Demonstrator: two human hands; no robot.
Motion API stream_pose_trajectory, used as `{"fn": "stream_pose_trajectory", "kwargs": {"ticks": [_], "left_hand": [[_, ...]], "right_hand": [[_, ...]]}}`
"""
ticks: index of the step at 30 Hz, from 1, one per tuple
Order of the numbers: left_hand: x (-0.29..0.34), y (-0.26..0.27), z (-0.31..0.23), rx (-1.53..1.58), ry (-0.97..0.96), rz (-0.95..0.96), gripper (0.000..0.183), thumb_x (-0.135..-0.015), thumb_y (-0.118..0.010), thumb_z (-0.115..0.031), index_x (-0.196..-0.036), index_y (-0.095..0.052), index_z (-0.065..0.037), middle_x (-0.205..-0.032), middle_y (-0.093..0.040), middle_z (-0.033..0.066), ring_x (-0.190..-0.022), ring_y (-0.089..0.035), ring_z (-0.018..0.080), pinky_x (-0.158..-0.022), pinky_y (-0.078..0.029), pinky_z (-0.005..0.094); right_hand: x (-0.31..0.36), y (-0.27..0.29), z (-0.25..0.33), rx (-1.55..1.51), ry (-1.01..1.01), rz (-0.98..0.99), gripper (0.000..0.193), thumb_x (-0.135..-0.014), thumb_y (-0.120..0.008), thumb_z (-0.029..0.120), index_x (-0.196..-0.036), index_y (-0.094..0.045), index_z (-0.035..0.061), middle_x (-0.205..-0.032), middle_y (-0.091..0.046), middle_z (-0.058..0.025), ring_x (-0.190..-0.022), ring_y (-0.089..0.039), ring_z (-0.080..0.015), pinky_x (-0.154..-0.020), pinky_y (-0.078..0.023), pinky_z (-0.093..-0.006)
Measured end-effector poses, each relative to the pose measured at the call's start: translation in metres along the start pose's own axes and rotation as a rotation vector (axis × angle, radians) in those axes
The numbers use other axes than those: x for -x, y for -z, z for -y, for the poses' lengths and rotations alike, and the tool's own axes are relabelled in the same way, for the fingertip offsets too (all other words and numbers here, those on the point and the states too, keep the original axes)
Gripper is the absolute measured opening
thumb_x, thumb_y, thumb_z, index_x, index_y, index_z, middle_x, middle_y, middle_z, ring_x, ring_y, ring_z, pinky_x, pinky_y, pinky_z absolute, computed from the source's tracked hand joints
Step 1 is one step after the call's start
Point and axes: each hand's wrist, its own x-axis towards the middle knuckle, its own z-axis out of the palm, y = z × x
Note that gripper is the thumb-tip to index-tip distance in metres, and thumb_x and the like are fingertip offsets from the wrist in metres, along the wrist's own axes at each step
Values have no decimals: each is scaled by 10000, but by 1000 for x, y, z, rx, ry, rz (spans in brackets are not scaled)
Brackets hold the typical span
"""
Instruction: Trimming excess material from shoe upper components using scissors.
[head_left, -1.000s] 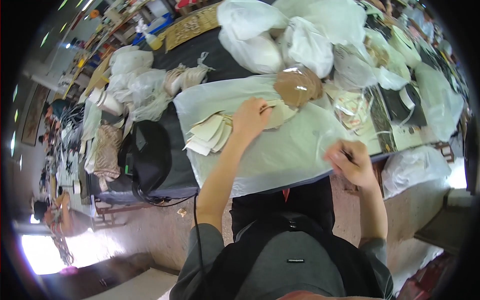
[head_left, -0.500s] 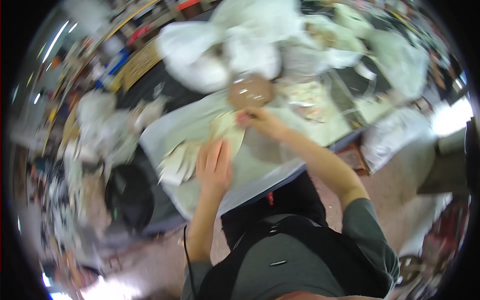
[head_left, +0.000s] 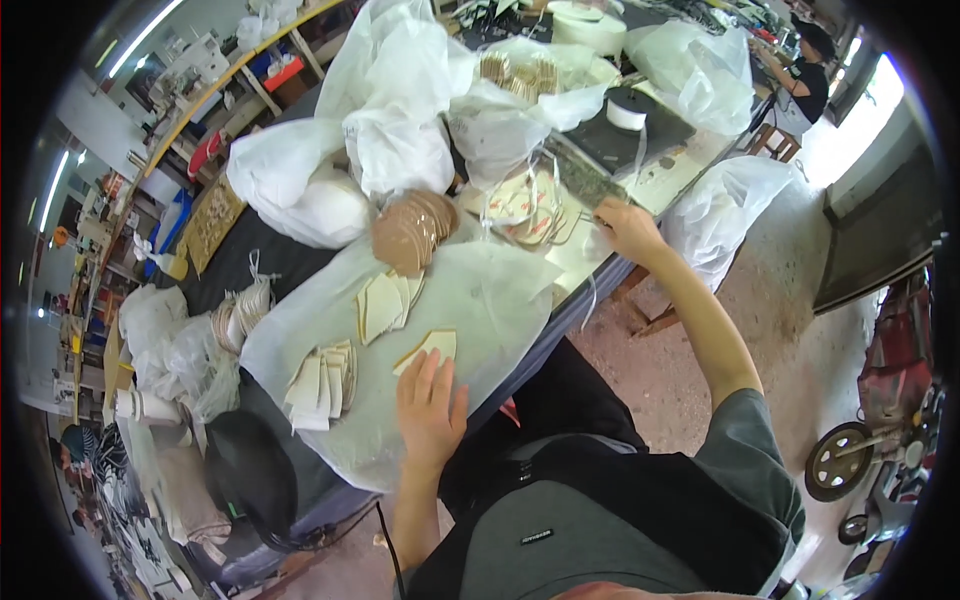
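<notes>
My left hand (head_left: 430, 405) lies with fingers stretched out at the lower edge of a single cream cut piece (head_left: 435, 347), on a translucent plastic sheet (head_left: 480, 300). Left of it, a fanned stack of cream pieces (head_left: 322, 385) rests on the sheet. A second small stack of cream pieces (head_left: 385, 305) lies above, below a fanned pile of brown rounded pieces (head_left: 412, 230). My right hand (head_left: 628, 232) is out at the right, over the table's front edge, fingers curled together. What they hold, if anything, is hidden. Nearby is a plastic bag of cream pieces with red marks (head_left: 525, 208).
White plastic bags (head_left: 395, 150) crowd the back of the table. A roll of white tape (head_left: 626, 110) stands at the back right. A black rounded object (head_left: 250, 465) sits at the left edge. A filled white bag (head_left: 725, 205) is beside the table, and a person (head_left: 805, 80) sits farther off.
My right hand has left the cream pieces and moved right to the table's edge. The cream pieces beneath my hands now lie as separate groups. The view has shifted.
</notes>
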Motion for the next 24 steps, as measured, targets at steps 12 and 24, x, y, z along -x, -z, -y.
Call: {"fn": "stream_pose_trajectory", "kwargs": {"ticks": [12,24], "left_hand": [[-8,40,-39,254,90,-152,274,-854,-653,-38,-1125,-660,2,-1140,-655,173,-1029,-636,352,-885,-507,393],[57,46,-40,182,250,-205,205,-873,-631,-35,-1067,-679,9,-1068,-685,180,-977,-669,337,-861,-522,383]], "right_hand": [[-34,44,84,-191,306,79,237,-836,-568,21,-1044,-668,70,-1033,-678,-100,-859,-683,-276,-737,-563,-373],[14,-3,-6,130,110,141,154,-830,-646,246,-826,-653,91,-754,-661,-105,-775,-657,-351,-682,-508,-475]]}}
